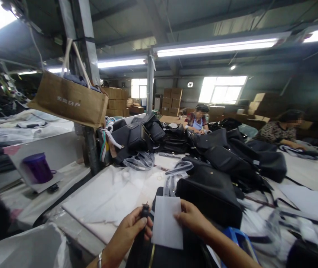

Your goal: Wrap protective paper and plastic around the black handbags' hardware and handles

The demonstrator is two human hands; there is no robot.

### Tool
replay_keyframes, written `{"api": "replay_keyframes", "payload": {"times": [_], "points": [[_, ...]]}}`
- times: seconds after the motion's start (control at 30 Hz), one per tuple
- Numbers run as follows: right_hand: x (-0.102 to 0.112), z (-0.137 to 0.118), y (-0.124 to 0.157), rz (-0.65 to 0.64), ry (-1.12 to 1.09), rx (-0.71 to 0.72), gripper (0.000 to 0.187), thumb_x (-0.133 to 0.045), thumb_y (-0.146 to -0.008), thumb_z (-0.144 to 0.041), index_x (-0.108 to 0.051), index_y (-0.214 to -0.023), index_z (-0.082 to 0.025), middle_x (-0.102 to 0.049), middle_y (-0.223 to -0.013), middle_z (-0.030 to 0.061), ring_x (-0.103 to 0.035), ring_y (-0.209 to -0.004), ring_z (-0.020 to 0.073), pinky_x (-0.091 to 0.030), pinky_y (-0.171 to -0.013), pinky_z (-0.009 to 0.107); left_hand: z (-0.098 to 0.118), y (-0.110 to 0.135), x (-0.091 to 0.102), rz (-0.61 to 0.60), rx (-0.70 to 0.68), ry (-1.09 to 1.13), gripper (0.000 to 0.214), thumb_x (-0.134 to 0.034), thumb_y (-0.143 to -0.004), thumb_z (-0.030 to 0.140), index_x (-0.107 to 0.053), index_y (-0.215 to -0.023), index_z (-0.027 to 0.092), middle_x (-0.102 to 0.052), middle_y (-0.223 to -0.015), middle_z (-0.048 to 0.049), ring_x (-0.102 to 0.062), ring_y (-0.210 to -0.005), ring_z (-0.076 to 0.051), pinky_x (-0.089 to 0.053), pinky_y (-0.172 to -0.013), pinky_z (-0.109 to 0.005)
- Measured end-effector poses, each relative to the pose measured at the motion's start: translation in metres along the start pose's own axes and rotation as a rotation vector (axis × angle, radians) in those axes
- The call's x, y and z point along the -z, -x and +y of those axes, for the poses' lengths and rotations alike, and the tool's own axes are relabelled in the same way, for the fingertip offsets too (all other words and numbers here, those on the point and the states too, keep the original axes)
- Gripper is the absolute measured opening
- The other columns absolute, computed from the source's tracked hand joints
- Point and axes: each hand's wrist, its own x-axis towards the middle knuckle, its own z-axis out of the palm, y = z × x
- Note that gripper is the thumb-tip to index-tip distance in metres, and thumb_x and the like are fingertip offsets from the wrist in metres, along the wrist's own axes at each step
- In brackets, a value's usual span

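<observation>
My left hand (136, 225) is closed on a black strap end (145, 211) with a small metal piece at its tip. Between thumb and fingers, my right hand (191, 217) pinches the edge of a white rectangular sheet (167, 223), which looks like thin foam or paper. Below both hands lies a black bag (167, 257) with a gold-coloured zip line, partly covered by the sheet. Just beyond my right hand rests another black bag (210, 191). Clear-wrapped handles (172, 178) stick up behind the sheet.
Many black bags (228, 158) are heaped across the white table (100, 199). A blue object (238, 238) is near my right forearm. At left are a purple mug (38, 168) and a tan bag (69, 98) hung on a post. Two people (196, 121) work beyond the heap.
</observation>
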Motion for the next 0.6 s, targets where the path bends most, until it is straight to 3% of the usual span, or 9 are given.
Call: {"api": "replay_keyframes", "payload": {"times": [0.2,0.3,0.4,0.47,0.6], "points": [[-0.029,-0.016,0.003,-0.109,-0.155,-0.077,0.042,-0.053,-0.055,-0.018,-0.062,-0.096,-0.016,-0.064,-0.072,-0.0004,-0.058,-0.063,0.0158,-0.041,-0.053,0.024,0.018,-0.008,-0.001,-0.008,-0.161,-0.257,0.025,-0.055,-0.092,0.039,-0.067,-0.103,0.02,-0.066,-0.089,-0.0039,-0.058,-0.086,-0.019,-0.044,-0.079,-0.029],[-0.041,-0.033,0.006,-0.201,-0.29,-0.112,0.044,-0.061,-0.059,-0.024,-0.063,-0.103,-0.018,-0.066,-0.075,-0.0005,-0.059,-0.063,0.0154,-0.044,-0.057,0.025,0.021,-0.008,-0.001,0.088,-0.262,-0.479,0.025,-0.05,-0.093,0.039,-0.071,-0.092,0.024,-0.061,-0.114,-0.006,-0.054,-0.109,-0.024,-0.041,-0.095,-0.035],[-0.049,-0.042,0.009,-0.222,-0.45,-0.142,0.046,-0.071,-0.06,-0.027,-0.066,-0.105,-0.02,-0.068,-0.077,-0.0001,-0.062,-0.068,0.0165,-0.046,-0.063,0.027,0.016,-0.009,0.0,0.245,-0.316,-0.611,0.023,-0.05,-0.093,0.039,-0.071,-0.095,0.029,-0.041,-0.144,-0.0023,-0.035,-0.134,-0.028,-0.025,-0.113,-0.043],[-0.052,-0.044,0.01,-0.213,-0.496,-0.163,0.047,-0.075,-0.059,-0.027,-0.067,-0.104,-0.02,-0.067,-0.075,-0.0001,-0.061,-0.068,0.0165,-0.046,-0.064,0.027,0.012,-0.01,0.001,0.27,-0.32,-0.62,0.023,-0.05,-0.093,0.039,-0.071,-0.099,0.032,-0.033,-0.15,0.0001,-0.031,-0.137,-0.027,-0.02,-0.116,-0.045],[-0.059,-0.041,0.011,-0.199,-0.55,-0.215,0.046,-0.076,-0.057,-0.027,-0.069,-0.102,-0.019,-0.067,-0.072,-0.0001,-0.062,-0.068,0.0167,-0.047,-0.068,0.03,0.003,-0.013,0.007,0.19,-0.323,-0.529,0.025,-0.05,-0.094,0.038,-0.069,-0.107,0.032,-0.033,-0.15,-0.0011,-0.037,-0.134,-0.026,-0.029,-0.112,-0.041]]}}
